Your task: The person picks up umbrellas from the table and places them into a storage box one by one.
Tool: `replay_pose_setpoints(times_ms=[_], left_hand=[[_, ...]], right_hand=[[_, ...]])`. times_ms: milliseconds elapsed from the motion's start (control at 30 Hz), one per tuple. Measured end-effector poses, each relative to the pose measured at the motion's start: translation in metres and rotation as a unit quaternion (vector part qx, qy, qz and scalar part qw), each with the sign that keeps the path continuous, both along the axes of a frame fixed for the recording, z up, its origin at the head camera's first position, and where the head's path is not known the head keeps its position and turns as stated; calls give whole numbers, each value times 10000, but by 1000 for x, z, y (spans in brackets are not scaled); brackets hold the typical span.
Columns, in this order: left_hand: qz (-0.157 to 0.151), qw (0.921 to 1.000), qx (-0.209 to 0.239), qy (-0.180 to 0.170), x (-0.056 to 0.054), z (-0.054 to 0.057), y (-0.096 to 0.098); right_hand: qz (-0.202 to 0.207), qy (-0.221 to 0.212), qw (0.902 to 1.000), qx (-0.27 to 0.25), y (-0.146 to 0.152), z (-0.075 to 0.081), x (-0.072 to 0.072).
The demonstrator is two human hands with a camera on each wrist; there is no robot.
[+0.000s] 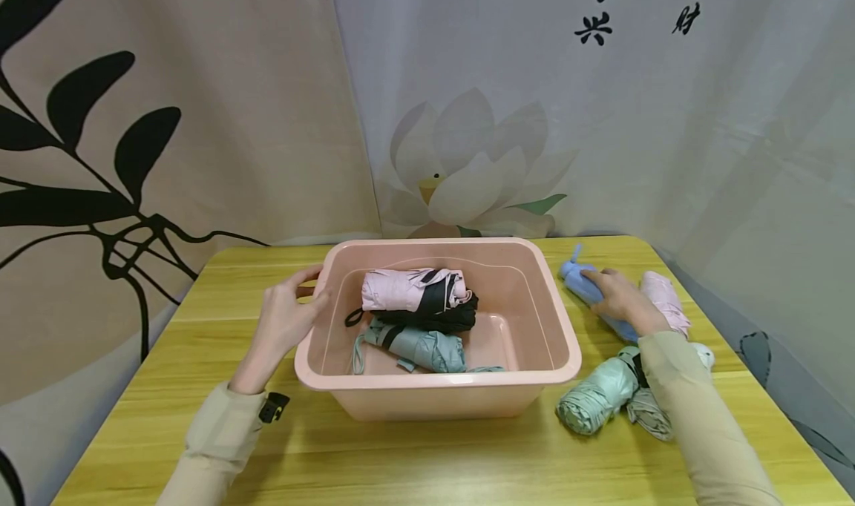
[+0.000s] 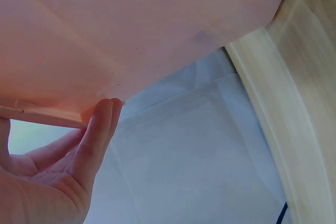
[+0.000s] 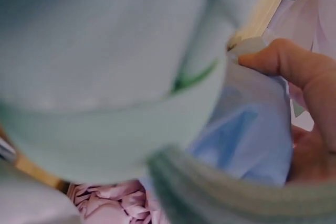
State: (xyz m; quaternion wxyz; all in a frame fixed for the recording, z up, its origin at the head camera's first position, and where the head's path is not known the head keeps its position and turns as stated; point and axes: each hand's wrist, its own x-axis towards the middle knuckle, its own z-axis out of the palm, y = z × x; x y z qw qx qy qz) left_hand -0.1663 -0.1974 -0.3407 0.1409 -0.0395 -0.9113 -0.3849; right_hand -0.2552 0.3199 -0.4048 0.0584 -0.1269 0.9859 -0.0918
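My left hand (image 1: 282, 322) holds the left rim of a pink plastic bin (image 1: 437, 380). In the left wrist view its fingers (image 2: 97, 135) lie against the bin's outer wall. Inside the bin are a pale pink folded umbrella (image 1: 394, 291), a black folded umbrella (image 1: 434, 320) partly under it, and a grey-blue folded umbrella (image 1: 427, 349) in front. To the right of the bin, my right hand (image 1: 624, 302) grips a blue folded umbrella (image 1: 582, 287). Thumb and fingers are on either side of its fabric in the right wrist view, where blurred pale fabric covers much of the scene.
Beside the right forearm lie a mint green folded umbrella (image 1: 597, 395), a grey-green one (image 1: 649, 415), a pink one (image 1: 664, 298) and a white end (image 1: 703, 355), partly hidden by the sleeve. A printed curtain (image 1: 280, 120) hangs behind the wooden table (image 1: 401, 461).
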Motion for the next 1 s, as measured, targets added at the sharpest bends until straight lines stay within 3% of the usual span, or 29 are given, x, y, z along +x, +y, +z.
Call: replay_pose_setpoints(times_ms=[433,1000], left_hand=[[-15,10000,-27,-25,0,0,0],[6,10000,-20,-94,0,0,1]], right_hand=[[232,1338,9906,-179,-4,21,6],[489,2869,9550,-567,-22,67,23]])
